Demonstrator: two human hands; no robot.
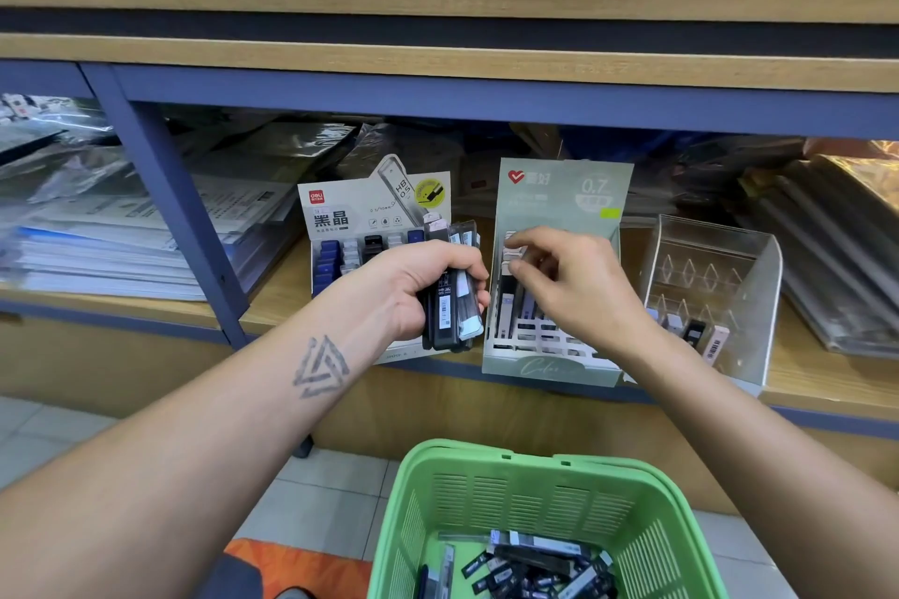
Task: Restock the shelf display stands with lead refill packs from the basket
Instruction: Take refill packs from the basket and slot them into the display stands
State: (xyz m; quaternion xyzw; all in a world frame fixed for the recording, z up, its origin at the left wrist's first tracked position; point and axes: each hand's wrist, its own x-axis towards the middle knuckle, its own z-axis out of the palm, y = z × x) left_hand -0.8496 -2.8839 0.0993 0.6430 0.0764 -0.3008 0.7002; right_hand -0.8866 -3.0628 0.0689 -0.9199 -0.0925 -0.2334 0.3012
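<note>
- The left hand (428, 287) grips a bunch of lead refill packs (455, 302). The packs are long, thin and flat, made of dark and clear plastic with small white labels. They stand upright in the fist, in front of the grey card stand.
- The right hand (569, 287) is over the green card stand (559, 268). Its thumb and fingers are bent close together at the top of a pale pack (512, 253) in the stand. I cannot tell if they really pinch it.
- The green card stand is smooth pale green card with a tall back board and a grid of small square slots. A few thin packs stand in its left slots. It sits at the front edge of the wooden shelf (272, 302).
- The grey card stand (369, 214) is just to its left on the same shelf, with blue, black and white packs in rows.
- A clear plastic stand (720, 268) is to the right. It is shiny and see-through, with a few packs low at its front.
- The green basket (535, 467) is plastic with slotted walls. It is below the shelf, and many dark packs (530, 564) lie loose in its bottom.
- Flat shiny plastic sleeves (97, 229) are piled at the left end of the shelf.
</note>
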